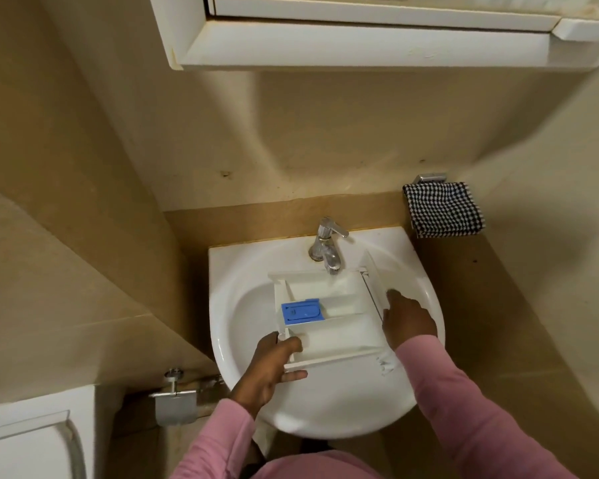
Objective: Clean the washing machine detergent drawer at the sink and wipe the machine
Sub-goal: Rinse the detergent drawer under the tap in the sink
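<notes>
Over washbasin point(242, 326), under faucet point(327, 248). Gripping detergent drawer point(332, 299) with left hand point(268, 369) and right hand point(408, 324). Cannot read blue insert point(301, 311) markings.

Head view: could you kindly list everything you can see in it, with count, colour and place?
sink: 1, white, centre
tap: 1, chrome, sink's back
detergent drawer: 1, white, in the sink under the tap
insert: 1, blue, in drawer's left part
cloth: 1, black-and-white check, hanging on wall, right of sink
cabinet: 1, white, above
paper holder: 1, metal, lower left wall
left hand: 1, pink sleeve, grips drawer's near left corner
right hand: 1, pink sleeve, at drawer's right end, grip hidden
</notes>
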